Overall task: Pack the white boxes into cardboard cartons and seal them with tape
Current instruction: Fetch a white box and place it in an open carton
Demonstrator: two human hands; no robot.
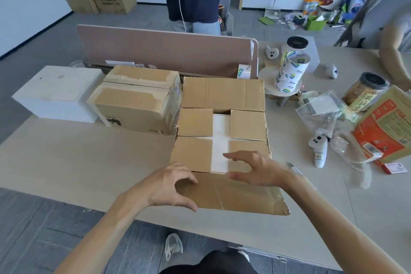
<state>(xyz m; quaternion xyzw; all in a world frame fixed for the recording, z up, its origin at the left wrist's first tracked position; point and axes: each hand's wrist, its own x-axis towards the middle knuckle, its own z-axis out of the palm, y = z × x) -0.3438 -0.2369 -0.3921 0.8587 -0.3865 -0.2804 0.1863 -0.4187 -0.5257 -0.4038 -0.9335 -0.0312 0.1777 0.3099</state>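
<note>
An open cardboard carton [195, 122] sits mid-table with its small side flaps folded in and its near and far long flaps lying outward. A white box [220, 138] shows through the gap between the flaps. My left hand [171, 187] hovers over the near flap [233, 193], fingers spread and loosely curved, holding nothing. My right hand [258, 169] hangs above the carton's near right corner, fingers and thumb apart, empty. A stack of tape rolls [291, 71] stands on the table to the right. Another white box [57, 93] rests at the far left.
A sealed brown carton [135, 100] stands between the white box and the open carton. A desk divider [164, 49] runs behind. Jars, plastic bags, a snack packet [384, 127] and white controllers [319, 149] clutter the right side. Two people stand beyond the table.
</note>
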